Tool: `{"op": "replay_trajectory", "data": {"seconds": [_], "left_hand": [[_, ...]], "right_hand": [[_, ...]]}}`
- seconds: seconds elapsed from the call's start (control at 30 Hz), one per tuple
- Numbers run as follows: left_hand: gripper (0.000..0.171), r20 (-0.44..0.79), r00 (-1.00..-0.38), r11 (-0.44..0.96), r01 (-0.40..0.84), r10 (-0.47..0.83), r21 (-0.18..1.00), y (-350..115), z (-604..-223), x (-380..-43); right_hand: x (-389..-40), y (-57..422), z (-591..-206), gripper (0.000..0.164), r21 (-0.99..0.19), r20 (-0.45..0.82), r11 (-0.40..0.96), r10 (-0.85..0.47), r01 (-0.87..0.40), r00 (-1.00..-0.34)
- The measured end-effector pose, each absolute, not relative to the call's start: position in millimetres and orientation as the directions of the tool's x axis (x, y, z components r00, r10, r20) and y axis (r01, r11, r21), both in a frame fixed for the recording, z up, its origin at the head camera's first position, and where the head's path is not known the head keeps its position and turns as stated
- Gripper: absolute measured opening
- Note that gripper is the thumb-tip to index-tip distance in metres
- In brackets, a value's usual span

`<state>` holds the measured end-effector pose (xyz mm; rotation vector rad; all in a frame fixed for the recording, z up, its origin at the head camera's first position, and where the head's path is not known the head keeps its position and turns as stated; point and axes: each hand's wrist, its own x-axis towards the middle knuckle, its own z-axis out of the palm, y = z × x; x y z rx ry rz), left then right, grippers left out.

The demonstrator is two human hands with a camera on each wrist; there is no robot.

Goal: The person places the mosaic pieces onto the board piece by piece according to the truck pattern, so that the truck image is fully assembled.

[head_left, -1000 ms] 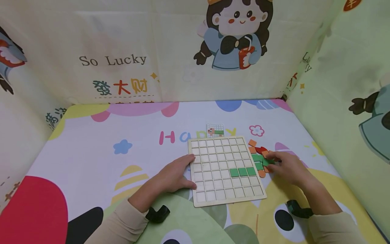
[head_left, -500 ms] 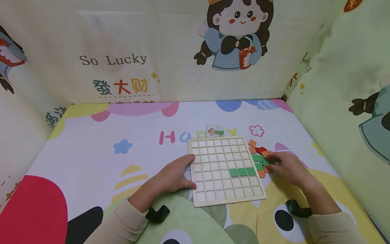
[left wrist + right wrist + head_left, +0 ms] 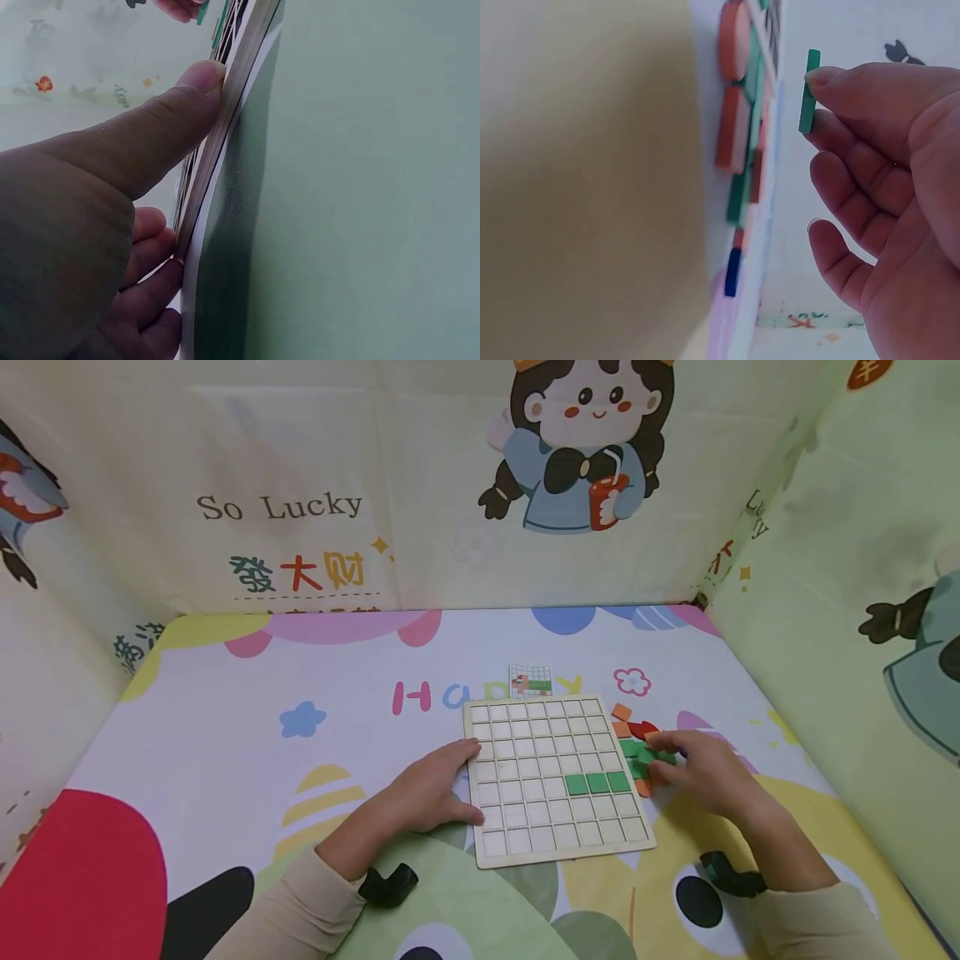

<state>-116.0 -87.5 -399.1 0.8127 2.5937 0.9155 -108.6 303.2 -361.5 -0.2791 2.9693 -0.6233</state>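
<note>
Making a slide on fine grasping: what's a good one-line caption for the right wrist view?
Right hand pinches a small green tile, apart from loose orange, green and dark blue pieces.

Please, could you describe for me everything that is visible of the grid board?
The board is pale, apparently wooden, squarish and thin, with dividers forming square cells. Three green tiles fill neighbouring cells of one row, reaching its right end; the other cells look bare. It lies flat on the patterned cloth, slightly turned. The left grip touches its left edge.

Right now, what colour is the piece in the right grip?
The piece is green; the right wrist view shows it best.
</note>
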Motion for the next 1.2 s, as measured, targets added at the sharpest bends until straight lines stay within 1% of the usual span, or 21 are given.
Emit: {"op": "replay_trajectory", "data": {"seconds": [0.23, 0.37, 0.53, 0.67, 0.77, 1.0, 1.2], "left_hand": [[0.09, -0.084, -0.807, 0.649, 0.403, 0.585, 0.645, -87, -398, -116], [0.091, -0.093, -0.811, 0.656, 0.393, 0.578, 0.644, -87, -399, -116], [0.092, -0.091, -0.809, 0.65, 0.393, 0.58, 0.65, -88, -399, -116], [0.091, -0.085, -0.807, 0.643, 0.396, 0.584, 0.655, -88, -400, -116], [0.09, -0.081, -0.806, 0.641, 0.401, 0.587, 0.655, -88, -400, -116], [0.089, -0.082, -0.807, 0.638, 0.395, 0.585, 0.661, -87, -401, -117], [0.09, -0.087, -0.811, 0.644, 0.389, 0.579, 0.658, -87, -402, -117]], "right_hand": [[-105, 290, -354, 0.034, -0.439, -0.043, 0.88, -0.222, -0.181, -0.974], [-103, 282, -352, 0.029, -0.455, -0.018, 0.863, -0.256, -0.22, -0.966], [-101, 270, -351, 0.029, -0.475, 0.013, 0.834, -0.31, -0.279, -0.95], [-101, 261, -350, 0.026, -0.451, 0.071, 0.816, -0.372, -0.363, -0.925], [-101, 255, -351, 0.025, -0.432, 0.079, 0.809, -0.405, -0.398, -0.911], [-100, 245, -353, 0.026, -0.423, 0.054, 0.811, -0.422, -0.404, -0.905], [-101, 236, -356, 0.026, -0.443, 0.033, 0.806, -0.423, -0.393, -0.906]]}}
